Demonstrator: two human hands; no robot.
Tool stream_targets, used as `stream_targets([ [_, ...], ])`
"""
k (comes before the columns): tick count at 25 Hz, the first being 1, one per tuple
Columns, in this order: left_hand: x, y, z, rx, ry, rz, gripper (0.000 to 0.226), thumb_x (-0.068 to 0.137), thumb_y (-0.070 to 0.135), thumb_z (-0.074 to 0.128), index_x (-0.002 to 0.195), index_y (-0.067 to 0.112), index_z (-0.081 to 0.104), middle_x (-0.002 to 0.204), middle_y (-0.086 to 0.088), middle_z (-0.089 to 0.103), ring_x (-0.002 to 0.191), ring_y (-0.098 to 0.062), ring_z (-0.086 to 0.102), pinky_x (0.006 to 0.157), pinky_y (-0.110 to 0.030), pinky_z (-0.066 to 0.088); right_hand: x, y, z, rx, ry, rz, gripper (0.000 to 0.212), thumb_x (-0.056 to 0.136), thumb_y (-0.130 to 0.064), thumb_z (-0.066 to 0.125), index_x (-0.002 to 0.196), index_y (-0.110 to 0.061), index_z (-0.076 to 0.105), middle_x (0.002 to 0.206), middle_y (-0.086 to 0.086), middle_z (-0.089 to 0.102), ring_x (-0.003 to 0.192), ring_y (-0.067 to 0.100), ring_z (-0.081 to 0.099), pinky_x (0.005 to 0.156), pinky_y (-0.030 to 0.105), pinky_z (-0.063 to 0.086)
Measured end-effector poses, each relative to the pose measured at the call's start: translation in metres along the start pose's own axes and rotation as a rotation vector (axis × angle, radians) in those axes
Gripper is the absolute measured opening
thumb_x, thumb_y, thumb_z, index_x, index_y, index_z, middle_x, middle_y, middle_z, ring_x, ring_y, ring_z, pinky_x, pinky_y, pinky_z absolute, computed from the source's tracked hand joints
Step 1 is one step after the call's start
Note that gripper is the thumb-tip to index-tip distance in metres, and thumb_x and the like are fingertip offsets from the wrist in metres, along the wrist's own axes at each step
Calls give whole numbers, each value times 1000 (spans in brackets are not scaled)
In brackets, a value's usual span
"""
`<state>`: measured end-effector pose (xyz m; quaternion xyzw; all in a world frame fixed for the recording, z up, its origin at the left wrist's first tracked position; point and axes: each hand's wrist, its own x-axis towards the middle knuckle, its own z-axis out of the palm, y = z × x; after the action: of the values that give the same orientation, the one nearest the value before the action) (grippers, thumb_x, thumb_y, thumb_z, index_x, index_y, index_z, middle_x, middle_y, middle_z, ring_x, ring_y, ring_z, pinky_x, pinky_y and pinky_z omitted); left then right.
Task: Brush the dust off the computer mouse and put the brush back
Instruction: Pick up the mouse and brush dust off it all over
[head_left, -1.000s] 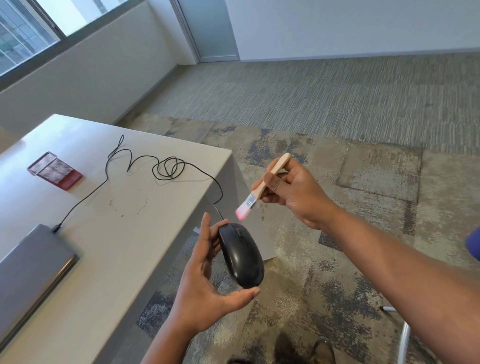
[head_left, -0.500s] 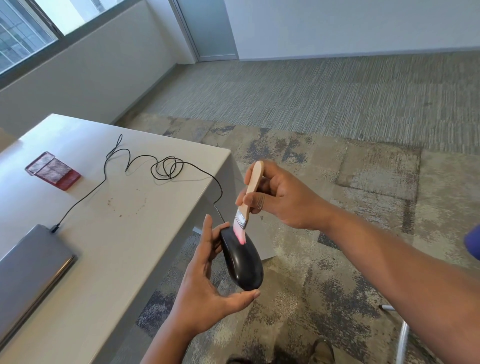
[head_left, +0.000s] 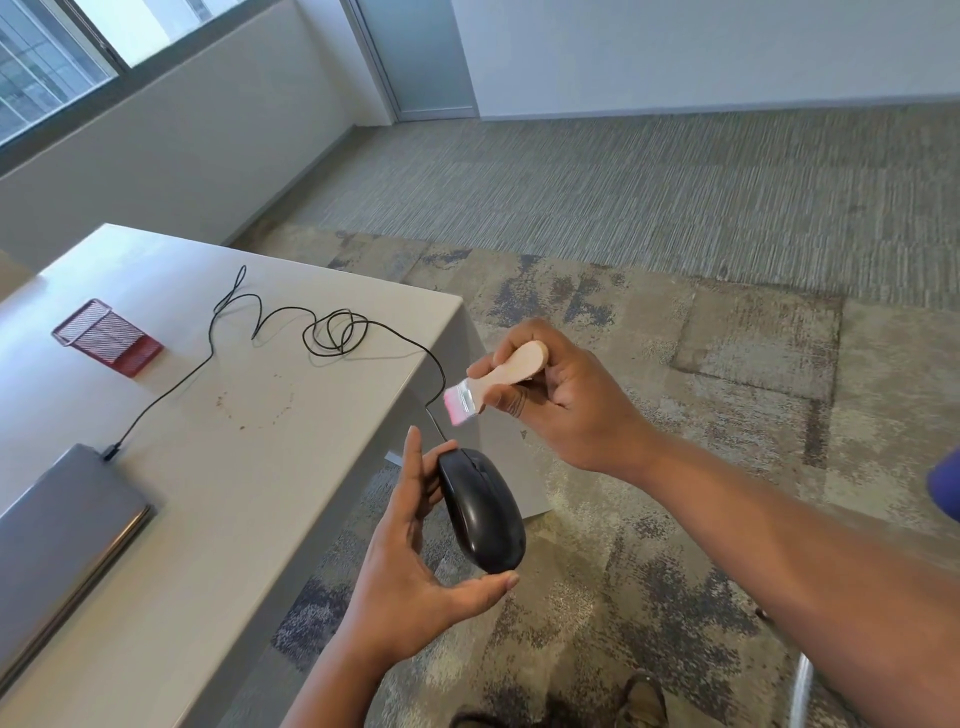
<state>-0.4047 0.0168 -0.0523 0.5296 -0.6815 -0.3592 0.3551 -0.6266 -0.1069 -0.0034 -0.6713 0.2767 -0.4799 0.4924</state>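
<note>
The left hand (head_left: 410, 566) cradles the black mouse (head_left: 480, 512) off the table's edge, over the carpet, with the thumb under the mouse's near end and the fingers along its left side. The mouse's top faces up and to the right. Its cord (head_left: 291, 332) runs from the far end up onto the table (head_left: 234, 493), loops there, and ends at a plug beside the closed laptop (head_left: 62, 540).

The right hand (head_left: 561, 395) grips the wooden handle of the brush (head_left: 493, 382) between thumb and fingers. The brush lies nearly level, pink bristles pointing left and slightly down, held above the mouse's far end and not touching it.

A red mesh tray (head_left: 109, 338) sits on the table, well apart from the mouse. A few dark specks mark the tabletop between cord and edge.
</note>
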Motion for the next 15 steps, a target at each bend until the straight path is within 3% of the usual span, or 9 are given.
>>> stream_targets([
  [2, 0, 0, 0, 7, 17, -5, 145, 68, 57, 101, 175, 41, 4, 168, 14, 47, 156, -11, 46, 132, -34, 30, -2, -5, 0, -13, -84, 39, 20, 94, -16, 74, 103, -19, 56, 106, 4, 78, 92, 15, 75, 81, 26, 58],
  [5, 1, 0, 0, 28, 42, -21, 146, 65, 63, 99, 174, 45, 4, 167, 18, 47, 154, -8, 47, 128, -41, 30, -5, -9, -3, -41, -158, 63, 19, 95, -17, 73, 104, -19, 57, 102, 5, 78, 93, 20, 75, 87, 38, 60],
  [9, 1, -2, -5, 51, 61, -56, 147, 63, 69, 97, 174, 46, 3, 167, 22, 46, 154, -7, 48, 130, -38, 33, -4, -15, -10, -56, -258, 117, 18, 96, -16, 72, 103, -18, 56, 98, 6, 78, 91, 21, 75, 90, 49, 59],
  [11, -1, -2, -7, 79, 47, -66, 148, 62, 72, 95, 174, 46, 1, 168, 25, 43, 155, -4, 46, 128, -38, 32, -2, -18, -17, -79, -343, 175, 18, 95, -19, 71, 101, -22, 54, 98, 12, 76, 94, 31, 73, 90, 52, 58],
  [13, -2, -2, -8, 105, 32, -71, 149, 62, 75, 93, 173, 48, -1, 169, 27, 40, 156, -1, 43, 128, -37, 30, 0, -19, -25, -57, -385, 235, 18, 94, -20, 71, 100, -24, 55, 100, 21, 73, 97, 37, 72, 89, 50, 60],
  [15, -2, -2, -8, 115, 28, -83, 149, 61, 78, 92, 172, 49, -3, 169, 31, 37, 155, 2, 42, 127, -32, 29, 3, -18, -30, 6, -320, 237, 18, 93, -18, 71, 101, -22, 56, 102, 25, 72, 99, 36, 72, 90, 44, 62],
])
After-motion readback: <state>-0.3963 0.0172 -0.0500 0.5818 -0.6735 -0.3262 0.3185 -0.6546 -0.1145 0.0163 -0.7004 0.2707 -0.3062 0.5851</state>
